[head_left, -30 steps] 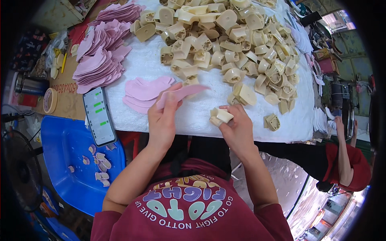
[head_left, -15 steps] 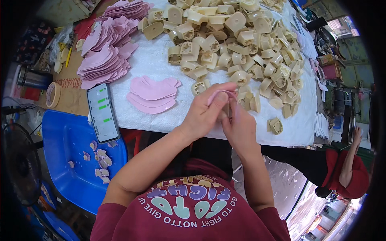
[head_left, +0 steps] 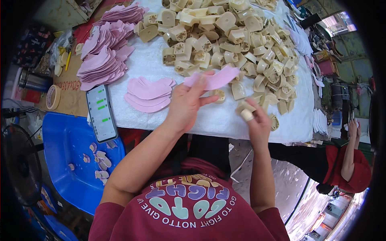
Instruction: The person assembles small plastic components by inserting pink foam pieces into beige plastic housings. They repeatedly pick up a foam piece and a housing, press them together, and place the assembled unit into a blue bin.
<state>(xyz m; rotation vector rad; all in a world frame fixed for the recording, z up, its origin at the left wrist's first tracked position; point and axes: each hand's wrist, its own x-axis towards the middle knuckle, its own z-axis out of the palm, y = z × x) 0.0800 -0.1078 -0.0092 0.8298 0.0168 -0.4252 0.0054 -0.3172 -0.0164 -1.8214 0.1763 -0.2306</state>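
My left hand (head_left: 183, 106) pinches a curved pink cover piece (head_left: 223, 79) between thumb and fingers, above the near edge of the beige pile. To its right and nearer to me, my right hand (head_left: 259, 126) grips a small beige plastic shoe heel (head_left: 242, 107), partly hidden by the fingers. The pink piece and this heel are apart. A few loose pink pieces (head_left: 146, 103) lie overlapped on the white sheet left of my left hand. Beyond both hands spreads a big heap of beige heels (head_left: 231, 44). One loose heel (head_left: 274, 122) sits beside my right hand.
Stacked pink pieces (head_left: 102, 70) stand at the far left. A phone (head_left: 102, 116) lies at the table's left edge, near a tape roll (head_left: 53, 96). Below, a blue tub (head_left: 60, 148) holds several small scraps. At the right, a co-worker in red (head_left: 358, 168) has both hands raised.
My hands were together with the pink piece bent between them. Now they have separated: the left moved left with the pink piece straightened out, the right moved right with a heel.
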